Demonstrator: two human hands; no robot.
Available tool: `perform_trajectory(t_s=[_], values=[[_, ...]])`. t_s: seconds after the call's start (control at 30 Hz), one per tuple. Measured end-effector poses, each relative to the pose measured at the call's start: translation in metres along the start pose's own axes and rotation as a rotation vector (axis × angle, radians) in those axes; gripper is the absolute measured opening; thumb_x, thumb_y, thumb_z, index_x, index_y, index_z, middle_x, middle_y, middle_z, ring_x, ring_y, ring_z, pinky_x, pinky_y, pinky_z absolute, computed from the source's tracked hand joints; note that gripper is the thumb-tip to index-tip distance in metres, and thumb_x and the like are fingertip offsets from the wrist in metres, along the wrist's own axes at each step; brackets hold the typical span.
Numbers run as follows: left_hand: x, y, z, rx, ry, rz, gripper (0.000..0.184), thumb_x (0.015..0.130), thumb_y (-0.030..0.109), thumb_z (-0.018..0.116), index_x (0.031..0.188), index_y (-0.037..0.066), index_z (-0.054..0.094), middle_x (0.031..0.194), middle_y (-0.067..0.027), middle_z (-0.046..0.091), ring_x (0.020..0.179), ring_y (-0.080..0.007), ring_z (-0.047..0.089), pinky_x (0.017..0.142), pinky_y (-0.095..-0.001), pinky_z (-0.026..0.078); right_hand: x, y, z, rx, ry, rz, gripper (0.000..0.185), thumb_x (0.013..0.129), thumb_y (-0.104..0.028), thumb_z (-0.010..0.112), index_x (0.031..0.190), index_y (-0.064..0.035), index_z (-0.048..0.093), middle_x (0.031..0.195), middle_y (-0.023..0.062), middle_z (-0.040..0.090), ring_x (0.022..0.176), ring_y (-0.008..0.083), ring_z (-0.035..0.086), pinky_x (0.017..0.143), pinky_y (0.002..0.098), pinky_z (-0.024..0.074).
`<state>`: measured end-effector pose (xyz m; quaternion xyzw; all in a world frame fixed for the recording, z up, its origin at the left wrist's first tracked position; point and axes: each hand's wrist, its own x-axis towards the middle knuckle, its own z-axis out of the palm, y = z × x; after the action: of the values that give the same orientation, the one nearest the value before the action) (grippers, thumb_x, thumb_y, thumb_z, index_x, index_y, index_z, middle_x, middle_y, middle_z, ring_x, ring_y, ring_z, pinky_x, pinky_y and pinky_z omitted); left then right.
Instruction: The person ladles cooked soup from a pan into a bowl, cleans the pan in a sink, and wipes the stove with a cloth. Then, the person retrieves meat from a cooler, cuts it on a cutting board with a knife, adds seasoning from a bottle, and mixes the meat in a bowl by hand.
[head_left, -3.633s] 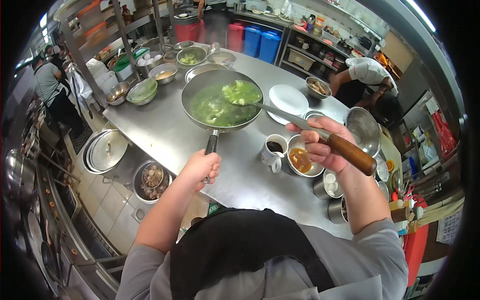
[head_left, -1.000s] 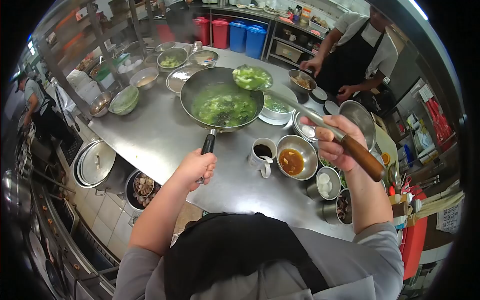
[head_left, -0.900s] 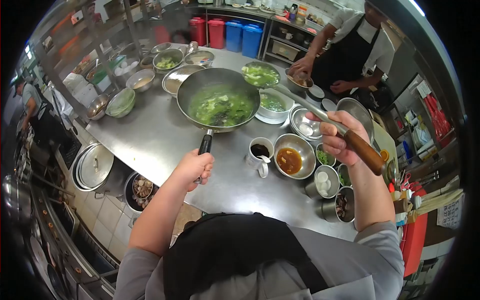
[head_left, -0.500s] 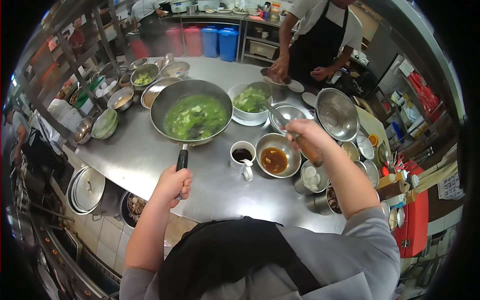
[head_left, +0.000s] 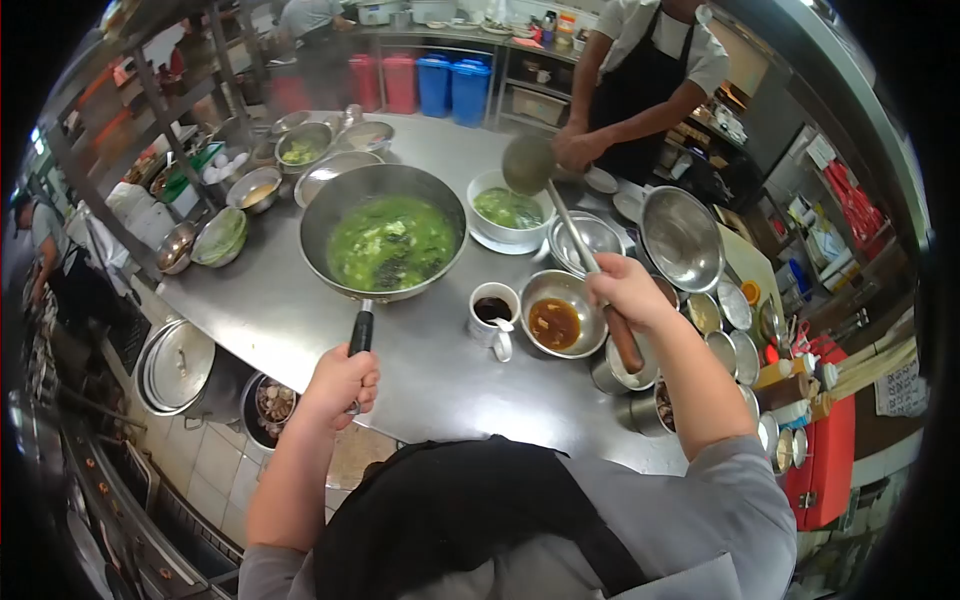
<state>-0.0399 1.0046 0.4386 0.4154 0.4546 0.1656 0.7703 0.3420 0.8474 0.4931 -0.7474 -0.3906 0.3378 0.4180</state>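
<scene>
My left hand (head_left: 343, 385) is closed around the black handle of a wok (head_left: 320, 215) resting on the steel table. Green soup (head_left: 390, 240) with pale and dark bits fills the wok. In my right hand (head_left: 630, 290) is a ladle (head_left: 528, 165), gripped by its wooden handle. The ladle's head is raised above the far rim of a white bowl (head_left: 488, 222). That bowl holds the same kind of green soup and stands on a white plate (head_left: 500, 246). Beneath my right forearm and hand are a steel bowl of brown sauce (head_left: 553, 322) and a white mug of dark liquid (head_left: 494, 312).
Steel bowls (head_left: 680, 235) crowd the table's right side. More ingredient bowls (head_left: 255, 188) line the left edge. Across the table a co-worker in a black apron (head_left: 630, 115) has both hands near a small dish. Lidded pots (head_left: 180, 365) stand on the floor at left.
The ladle has come up out of the white bowl, its head now raised and tilted over the far rim. My left hand stays on the wok. The co-worker's hands have come together.
</scene>
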Motion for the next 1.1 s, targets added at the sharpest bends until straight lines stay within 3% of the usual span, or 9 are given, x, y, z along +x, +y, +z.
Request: perform_trajectory(t_s=[0.07, 0.17, 0.37, 0.4, 0.53, 0.83, 0.9, 1.0, 1.1], values=[[-0.005, -0.004, -0.005, -0.023, -0.026, -0.019, 0.011, 0.089, 0.013, 0.058, 0.092, 0.011, 0.048, 0.061, 0.0038, 0.043, 0.043, -0.0062, 0.037, 0.039, -0.0237, 0.029, -0.004, -0.005, 0.007, 0.397, -0.030, 0.070, 0.018, 0.091, -0.011, 0.057, 0.106, -0.0020, 0.061, 0.071, 0.0024, 0.060, 0.056, 0.0127, 0.055, 0.053, 0.0257, 0.0434], [-0.010, -0.012, -0.009, -0.032, -0.020, -0.019, 0.011, 0.090, 0.013, 0.058, 0.091, 0.011, 0.048, 0.061, 0.0040, 0.043, 0.044, -0.0063, 0.038, 0.040, -0.0238, 0.030, -0.011, -0.012, 0.009, 0.616, -0.051, 0.096, 0.031, 0.092, -0.017, 0.056, 0.118, 0.0006, 0.059, 0.070, 0.0003, 0.057, 0.052, 0.0101, 0.051, 0.047, 0.0250, 0.0396], [-0.019, -0.018, -0.012, 0.020, -0.039, -0.010, 0.014, 0.090, 0.016, 0.060, 0.089, 0.011, 0.047, 0.062, 0.0038, 0.044, 0.045, -0.0062, 0.039, 0.042, -0.0249, 0.034, -0.008, -0.014, 0.016, 0.311, -0.022, 0.108, 0.032, 0.090, -0.015, 0.057, 0.118, 0.0009, 0.058, 0.068, 0.0002, 0.056, 0.050, 0.0098, 0.049, 0.045, 0.0256, 0.0389], [-0.020, -0.020, -0.013, 0.032, -0.031, -0.015, 0.014, 0.090, 0.016, 0.060, 0.089, 0.011, 0.047, 0.062, 0.0037, 0.044, 0.045, -0.0062, 0.039, 0.042, -0.0250, 0.034, -0.017, -0.022, 0.014, 0.354, -0.023, 0.101, 0.024, 0.091, -0.011, 0.057, 0.113, -0.0012, 0.061, 0.069, 0.0022, 0.059, 0.052, 0.0104, 0.053, 0.047, 0.0227, 0.0438], [-0.022, -0.025, -0.015, -0.016, -0.045, -0.012, 0.012, 0.087, 0.012, 0.058, 0.088, 0.008, 0.047, 0.063, 0.0009, 0.048, 0.045, -0.0075, 0.043, 0.039, -0.0256, 0.033, -0.039, -0.043, 0.010, 0.482, -0.231, 0.064, 0.027, 0.091, -0.012, 0.058, 0.114, 0.0015, 0.061, 0.067, 0.0006, 0.058, 0.053, 0.0090, 0.052, 0.046, 0.0239, 0.0399], [-0.028, -0.021, -0.008, 0.107, -0.024, 0.009, 0.015, 0.087, 0.015, 0.060, 0.088, 0.008, 0.047, 0.064, 0.0006, 0.047, 0.046, -0.0081, 0.042, 0.043, -0.0267, 0.037, -0.039, -0.051, 0.074, -0.328, -0.307, -0.146, 0.022, 0.084, -0.011, 0.059, 0.099, 0.0047, 0.062, 0.073, 0.0055, 0.063, 0.064, 0.0114, 0.056, 0.060, 0.0296, 0.0464], [-0.028, -0.017, -0.005, 0.155, 0.010, 0.011, 0.012, 0.086, 0.012, 0.057, 0.088, 0.006, 0.047, 0.064, -0.0008, 0.049, 0.046, -0.0099, 0.044, 0.041, -0.0280, 0.037, -0.034, -0.041, 0.088, -0.249, -0.368, -0.104, 0.019, 0.084, -0.010, 0.059, 0.097, 0.0026, 0.063, 0.072, 0.0042, 0.062, 0.063, 0.0108, 0.057, 0.059, 0.0306, 0.0461], [-0.024, -0.012, 0.001, 0.178, 0.021, 0.014, 0.011, 0.085, 0.010, 0.056, 0.088, 0.006, 0.046, 0.064, -0.0018, 0.050, 0.047, -0.0109, 0.045, 0.041, -0.0287, 0.037, -0.039, -0.047, 0.095, -0.083, -0.505, 0.002, 0.026, 0.089, -0.009, 0.056, 0.113, 0.0018, 0.062, 0.070, 0.0007, 0.059, 0.061, 0.0094, 0.055, 0.056, 0.0264, 0.0449], [-0.017, -0.013, -0.001, 0.177, 0.015, 0.030, 0.013, 0.087, 0.013, 0.057, 0.087, 0.007, 0.045, 0.064, -0.0003, 0.048, 0.046, -0.0089, 0.043, 0.041, -0.0276, 0.037, -0.055, -0.070, 0.097, 0.107, -0.565, 0.202, 0.023, 0.090, -0.016, 0.057, 0.108, -0.0019, 0.061, 0.070, 0.0018, 0.060, 0.059, 0.0088, 0.053, 0.055, 0.0295, 0.0428]])
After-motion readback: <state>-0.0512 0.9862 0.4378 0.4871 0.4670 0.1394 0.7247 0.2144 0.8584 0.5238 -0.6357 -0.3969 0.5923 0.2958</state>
